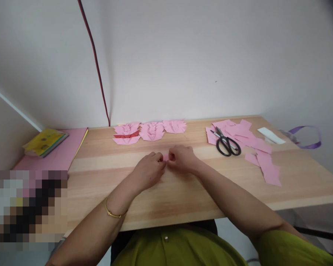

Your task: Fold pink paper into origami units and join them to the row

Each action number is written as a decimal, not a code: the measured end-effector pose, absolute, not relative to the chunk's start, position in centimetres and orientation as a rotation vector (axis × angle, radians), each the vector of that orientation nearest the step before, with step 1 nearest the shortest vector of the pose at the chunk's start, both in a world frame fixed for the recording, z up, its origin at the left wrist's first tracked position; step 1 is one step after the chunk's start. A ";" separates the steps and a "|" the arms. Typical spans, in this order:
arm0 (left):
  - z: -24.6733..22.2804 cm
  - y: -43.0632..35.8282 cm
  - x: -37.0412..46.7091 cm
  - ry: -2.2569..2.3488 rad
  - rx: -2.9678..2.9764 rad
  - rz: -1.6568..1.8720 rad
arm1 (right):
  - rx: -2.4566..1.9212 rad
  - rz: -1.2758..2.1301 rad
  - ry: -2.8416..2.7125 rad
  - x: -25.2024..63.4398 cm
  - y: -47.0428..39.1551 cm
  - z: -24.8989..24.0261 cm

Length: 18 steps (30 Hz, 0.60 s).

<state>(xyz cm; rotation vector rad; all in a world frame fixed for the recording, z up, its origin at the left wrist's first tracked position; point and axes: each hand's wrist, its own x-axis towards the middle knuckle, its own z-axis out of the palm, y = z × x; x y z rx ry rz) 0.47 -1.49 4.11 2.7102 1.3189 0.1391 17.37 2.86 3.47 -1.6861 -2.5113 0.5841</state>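
Between my two hands, low over the middle of the table, is a small piece of pink paper, mostly hidden by the fingers. My left hand pinches its left side, and a thin gold bracelet circles that wrist. On the right side my right hand holds it with curled fingers. Beyond the hands, folded pink paper pieces stand in three groups near the wall, with a red strip among the left ones.
Black-handled scissors and a pen lie on loose pink paper pieces at the right. Farther right are a white strip and a purple band. A yellow packet rests on large pink sheets at the left.
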 end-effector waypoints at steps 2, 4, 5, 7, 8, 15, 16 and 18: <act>4.2 -1.5 0.4 1.319 2.702 0.125 | -1.684 0.628 -2.525 17.5 3.0 3.5; 4.3 -1.6 0.2 1.327 2.691 0.109 | -1.674 0.660 -2.536 17.8 3.2 3.7; 4.3 -1.6 0.2 1.330 2.687 0.102 | -1.670 0.670 -2.542 18.0 3.3 3.8; 4.2 -1.6 0.0 1.326 2.679 0.105 | -1.661 0.690 -2.556 18.2 3.4 4.0; 4.2 -1.5 -0.1 1.318 2.673 0.116 | -1.656 0.698 -2.559 18.2 3.4 4.1; 4.2 -1.2 -0.6 1.272 2.563 0.239 | -1.607 0.665 -2.570 18.5 3.5 3.9; 4.3 -1.1 -0.6 1.272 2.559 0.237 | -1.598 0.666 -2.571 18.5 3.5 3.8; 4.3 -1.1 -0.6 1.272 2.559 0.239 | -1.578 0.672 -2.572 18.6 3.6 3.7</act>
